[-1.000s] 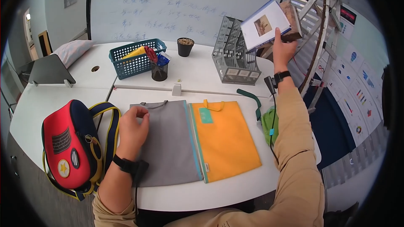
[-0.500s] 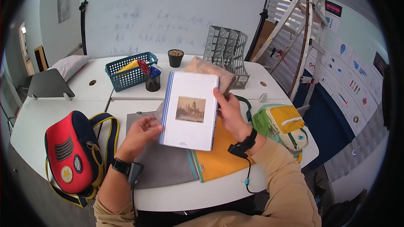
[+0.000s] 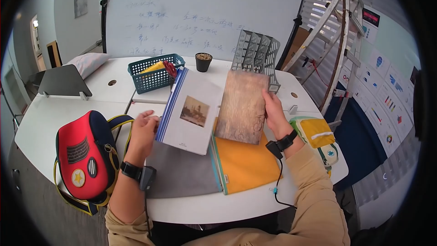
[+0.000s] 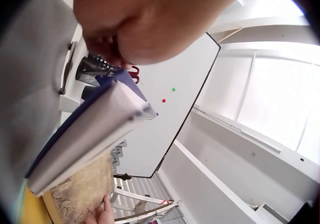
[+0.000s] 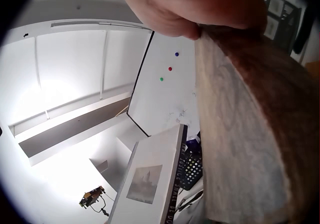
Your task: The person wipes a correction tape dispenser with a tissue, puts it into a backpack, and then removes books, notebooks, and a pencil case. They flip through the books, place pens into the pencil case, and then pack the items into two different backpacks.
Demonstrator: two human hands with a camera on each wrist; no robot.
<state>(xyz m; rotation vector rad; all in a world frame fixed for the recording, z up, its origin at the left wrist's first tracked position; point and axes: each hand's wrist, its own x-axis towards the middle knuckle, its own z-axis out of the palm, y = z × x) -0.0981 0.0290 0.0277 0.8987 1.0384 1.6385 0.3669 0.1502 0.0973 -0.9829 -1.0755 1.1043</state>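
Left hand: we see the left hand (image 3: 144, 132) with fingers bent, thumb and fingertips holding the striped edge of the white book (image 3: 182, 134).
Right hand: the right hand (image 3: 277, 114) grips the brown book (image 3: 243, 107) by its right edge, fingers narrow around it.
White book: tilted, raised above the grey fabric bag (image 3: 182, 177); blue stripes, small building picture on cover.
Brown book: near upright, cover worn-looking, just right of the white book, over the orange fabric bag (image 3: 248, 168) and in front of the grey file rack (image 3: 255, 54).
Fabric bags: both lie flat on the white table (image 3: 68, 105), side by side; books partly cover them in our head view.
Teal basket: the teal basket (image 3: 157, 84) holds a yellow item (image 3: 154, 67); we can't tell what it is.
Mesh pen cup: hidden behind the white book from the head; our left wrist view shows the mesh pen cup (image 4: 88, 71), red-handled scissors (image 4: 134, 74) seemingly in it.
Black pot: the black pot (image 3: 203, 66) has brown granular fill (image 3: 203, 56).
File rack: upright, slotted dividers; lower front hidden by the brown book.
Backpacks: red-and-navy backpack (image 3: 84, 155) at left, small cream-and-yellow backpack (image 3: 314, 136) at right; we can't see inside either.
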